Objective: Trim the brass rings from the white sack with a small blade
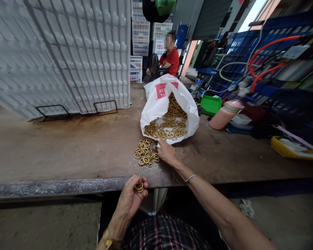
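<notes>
My left hand point(132, 196) is just in front of the table's near edge, its fingers curled around a couple of brass rings point(139, 188). Over the right side of a small pile of brass rings point(145, 152), my right hand point(167, 152) reaches down with its fingers drawn together. Something white wraps one of its fingers; whatever is under the fingertips is hidden. Right behind the pile, a white plastic sack point(152, 109) with red print lies on its side, mouth towards me. Many more brass rings point(173, 109) fill its inside and spread to its lip.
White ribbed trays point(94, 52) stand upright at the left on black wire brackets point(105, 107). To the right are a green bin point(210, 105), a pink bottle point(224, 114) and a yellow tray point(289, 149) on the brown table point(67, 149). A person in red point(173, 60) sits beyond a fan.
</notes>
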### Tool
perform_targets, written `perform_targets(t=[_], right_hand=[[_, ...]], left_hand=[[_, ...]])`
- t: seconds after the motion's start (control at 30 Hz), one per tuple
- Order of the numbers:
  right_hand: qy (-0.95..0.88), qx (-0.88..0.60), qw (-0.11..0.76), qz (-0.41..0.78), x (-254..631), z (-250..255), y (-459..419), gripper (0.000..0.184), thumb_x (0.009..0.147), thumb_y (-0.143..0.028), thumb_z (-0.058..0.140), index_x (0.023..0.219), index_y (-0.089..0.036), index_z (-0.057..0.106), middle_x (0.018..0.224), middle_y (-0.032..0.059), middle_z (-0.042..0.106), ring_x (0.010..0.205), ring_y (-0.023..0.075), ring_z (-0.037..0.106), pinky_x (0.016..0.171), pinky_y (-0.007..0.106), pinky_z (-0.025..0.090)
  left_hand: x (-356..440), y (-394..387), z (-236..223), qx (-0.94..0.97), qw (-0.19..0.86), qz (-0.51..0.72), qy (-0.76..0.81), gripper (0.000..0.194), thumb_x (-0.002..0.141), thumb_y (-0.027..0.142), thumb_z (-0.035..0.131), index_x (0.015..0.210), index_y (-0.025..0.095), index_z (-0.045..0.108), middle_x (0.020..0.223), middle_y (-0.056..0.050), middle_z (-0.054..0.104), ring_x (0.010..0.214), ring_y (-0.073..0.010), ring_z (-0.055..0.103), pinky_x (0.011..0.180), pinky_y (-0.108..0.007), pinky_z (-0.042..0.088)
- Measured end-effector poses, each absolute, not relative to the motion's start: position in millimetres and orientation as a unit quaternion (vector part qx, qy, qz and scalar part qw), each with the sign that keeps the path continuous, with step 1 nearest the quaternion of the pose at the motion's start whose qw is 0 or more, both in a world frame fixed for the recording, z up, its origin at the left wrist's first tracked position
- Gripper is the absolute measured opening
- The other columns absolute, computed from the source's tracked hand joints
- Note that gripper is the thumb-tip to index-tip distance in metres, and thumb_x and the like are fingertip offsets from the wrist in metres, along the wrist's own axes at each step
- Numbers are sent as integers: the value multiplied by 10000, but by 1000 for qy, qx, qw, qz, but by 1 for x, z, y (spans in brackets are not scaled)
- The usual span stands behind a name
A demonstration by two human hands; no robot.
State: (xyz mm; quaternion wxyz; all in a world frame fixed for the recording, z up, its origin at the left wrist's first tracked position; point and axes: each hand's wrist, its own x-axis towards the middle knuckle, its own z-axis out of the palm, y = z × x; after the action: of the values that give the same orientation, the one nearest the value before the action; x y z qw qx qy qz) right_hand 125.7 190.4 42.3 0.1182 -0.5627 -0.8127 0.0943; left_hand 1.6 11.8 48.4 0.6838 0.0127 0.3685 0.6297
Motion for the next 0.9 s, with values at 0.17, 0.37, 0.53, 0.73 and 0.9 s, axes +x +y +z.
perform_targets(t=[0.17, 0.37, 0.53, 0.73, 0.9], right_hand=[[-856, -448, 212, 145, 128, 45, 168, 150, 770, -126, 430, 885, -177, 511, 851, 55, 601, 770, 171, 541, 680, 252, 363], [-886, -300, 271, 228, 119, 50, 120, 200, 729, -75, 438, 876, -200, 492, 790, 28, 596, 725, 154, 541, 657, 233, 378], [-895, -246, 259, 268, 111, 50, 103, 129, 750, -105, 449, 828, -192, 504, 763, 30, 580, 699, 146, 525, 633, 231, 374], [-816, -327, 254, 404, 105, 56, 102, 186, 860, -312, 419, 781, -183, 525, 657, -14, 531, 612, 115, 475, 580, 219, 352], [-769, -353, 204, 493, 102, 61, 98, 274, 836, -310, 435, 595, -181, 455, 503, -51, 439, 499, 90, 399, 501, 210, 302]], left_hand=[[4, 14, 52, 75, 648, 633, 417, 308, 647, 343, 726, 738, 155, 499, 660, 14, 569, 539, -78, 515, 409, -160, 366], [5, 18, 55, 154, 560, 632, 514, 404, 647, 472, 686, 854, 168, 517, 565, 64, 500, 405, -36, 369, 344, -134, 260], [1, 17, 49, 191, 546, 610, 542, 373, 677, 498, 646, 761, 162, 510, 508, 83, 427, 377, -22, 296, 347, -137, 204], [-2, 15, 44, 278, 443, 597, 608, 272, 750, 427, 584, 707, 158, 563, 508, 68, 428, 423, -52, 344, 415, -174, 280], [-2, 14, 48, 388, 331, 582, 634, 180, 778, 307, 549, 727, 158, 636, 596, 18, 557, 575, -108, 500, 578, -209, 390]])
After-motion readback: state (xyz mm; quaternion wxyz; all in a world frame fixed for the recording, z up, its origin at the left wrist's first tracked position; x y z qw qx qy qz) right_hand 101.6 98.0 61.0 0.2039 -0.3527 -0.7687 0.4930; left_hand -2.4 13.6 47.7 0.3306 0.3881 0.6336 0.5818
